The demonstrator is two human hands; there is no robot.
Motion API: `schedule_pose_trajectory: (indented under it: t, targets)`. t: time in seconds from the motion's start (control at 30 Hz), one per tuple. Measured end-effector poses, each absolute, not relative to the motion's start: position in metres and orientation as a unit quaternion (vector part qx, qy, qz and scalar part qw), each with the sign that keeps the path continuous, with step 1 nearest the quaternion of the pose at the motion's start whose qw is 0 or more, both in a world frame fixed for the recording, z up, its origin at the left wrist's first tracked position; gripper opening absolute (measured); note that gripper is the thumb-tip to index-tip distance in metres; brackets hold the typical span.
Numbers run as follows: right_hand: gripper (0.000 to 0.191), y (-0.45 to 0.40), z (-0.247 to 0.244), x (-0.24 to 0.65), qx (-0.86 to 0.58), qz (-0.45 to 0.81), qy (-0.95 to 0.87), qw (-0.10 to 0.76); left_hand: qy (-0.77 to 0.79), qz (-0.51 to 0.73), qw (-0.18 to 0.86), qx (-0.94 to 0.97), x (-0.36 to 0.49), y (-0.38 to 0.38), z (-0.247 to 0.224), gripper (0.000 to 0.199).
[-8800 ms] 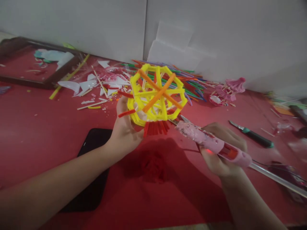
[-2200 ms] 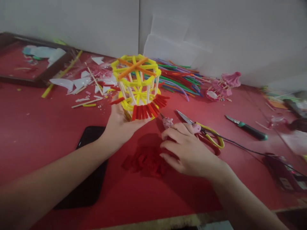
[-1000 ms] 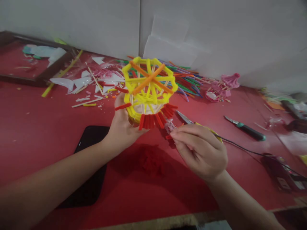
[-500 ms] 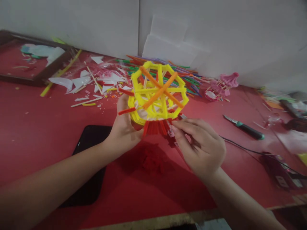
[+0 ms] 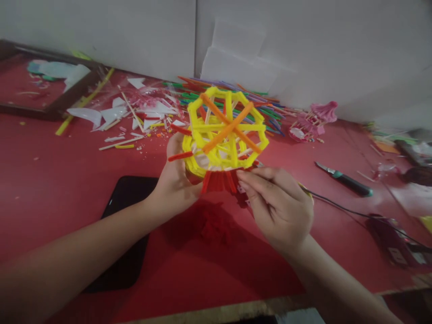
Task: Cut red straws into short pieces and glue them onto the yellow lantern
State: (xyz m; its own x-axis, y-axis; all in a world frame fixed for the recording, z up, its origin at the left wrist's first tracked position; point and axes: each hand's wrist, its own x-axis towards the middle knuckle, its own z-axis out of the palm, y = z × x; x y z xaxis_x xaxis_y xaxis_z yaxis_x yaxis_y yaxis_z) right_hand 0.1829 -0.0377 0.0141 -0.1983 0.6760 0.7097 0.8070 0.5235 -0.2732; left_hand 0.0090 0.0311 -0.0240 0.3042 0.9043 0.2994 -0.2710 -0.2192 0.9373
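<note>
A wheel-shaped craft model [image 5: 231, 128] of yellow pipe cleaners, with two orange ones crossed on its face, is held up over the table. My left hand [image 5: 177, 177] grips it from the left and below; some of its fingers are hidden behind the model. Two red pipe-cleaner ends [image 5: 180, 156] stick out on that side. Along the lower front runs a row of short red pipe-cleaner pieces [image 5: 219, 181]. At the row's right end, my right hand [image 5: 281, 207] pinches a red piece between thumb and forefinger, its tip mostly covered.
Red cut pieces [image 5: 218, 227] lie below the model. A black phone [image 5: 126, 243] rests under my left forearm. To the right are a utility knife [image 5: 344, 178], a black cable [image 5: 340, 207] and a pink model [image 5: 317, 119]. Coloured pipe cleaners [image 5: 273, 114] and white scraps [image 5: 114, 114] lie behind.
The model has shifted slightly right in my left hand. My right fingertips have moved a little left, closer against the red row.
</note>
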Motion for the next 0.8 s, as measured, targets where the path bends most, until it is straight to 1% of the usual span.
schedule_pose_trajectory:
  t: [0.1, 0.2, 0.3, 0.4, 0.47, 0.57, 0.7, 0.8]
  targets:
    - [0.022, -0.037, 0.015, 0.189, -0.465, -0.105, -0.778, 0.408, 0.259, 0.516, 0.594, 0.560, 0.010, 0.033, -0.021, 0.107]
    - [0.025, -0.035, 0.016, 0.196, -0.449, -0.153, -0.790, 0.388, 0.272, 0.509, 0.584, 0.571, 0.010, 0.034, -0.018, 0.111]
    - [0.024, -0.033, 0.015, 0.199, -0.449, -0.192, -0.791, 0.368, 0.261, 0.502, 0.588, 0.578, 0.010, 0.034, -0.018, 0.107]
    - [0.018, -0.032, 0.013, 0.195, -0.458, -0.201, -0.768, 0.401, 0.229, 0.506, 0.600, 0.576, 0.010, 0.033, -0.018, 0.102]
    - [0.013, -0.031, 0.012, 0.191, -0.465, -0.194, -0.752, 0.425, 0.224, 0.507, 0.603, 0.574, 0.010, 0.033, -0.017, 0.104]
    - [0.009, -0.031, 0.012, 0.189, -0.466, -0.191, -0.745, 0.438, 0.231, 0.506, 0.603, 0.572, 0.011, 0.033, -0.016, 0.110]
    - [0.009, -0.031, 0.013, 0.190, -0.443, -0.203, -0.762, 0.427, 0.226, 0.499, 0.608, 0.575, 0.011, 0.033, -0.015, 0.108]
    - [0.008, -0.030, 0.012, 0.191, -0.451, -0.193, -0.753, 0.438, 0.226, 0.497, 0.605, 0.580, 0.011, 0.032, -0.016, 0.107]
